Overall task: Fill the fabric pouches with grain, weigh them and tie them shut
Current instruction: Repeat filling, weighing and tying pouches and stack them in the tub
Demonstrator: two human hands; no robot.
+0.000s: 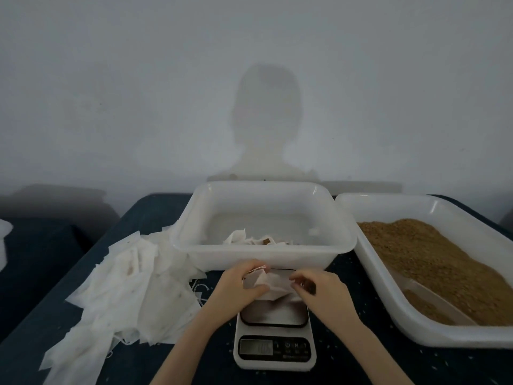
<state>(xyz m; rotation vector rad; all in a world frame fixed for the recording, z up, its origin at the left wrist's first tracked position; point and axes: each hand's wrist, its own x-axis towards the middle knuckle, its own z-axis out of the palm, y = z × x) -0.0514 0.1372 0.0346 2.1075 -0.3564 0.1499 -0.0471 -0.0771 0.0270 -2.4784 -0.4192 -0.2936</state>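
Now, left to right: empty pouches heaped toward table's left edge. Left hand and right hand pinch one pouch above scale, fingers curled on fabric. Likely opening it; next, scoop grain from right tub.

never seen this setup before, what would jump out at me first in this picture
Front and centre, both hands, left hand and right hand, hold a white pouch just above a small kitchen scale. To the right sits a big white tray heaped with brown grain. On the left a loose pile of empty pouches sprawls over the dark table, and behind the scale stands a white tub with a few pouches inside.
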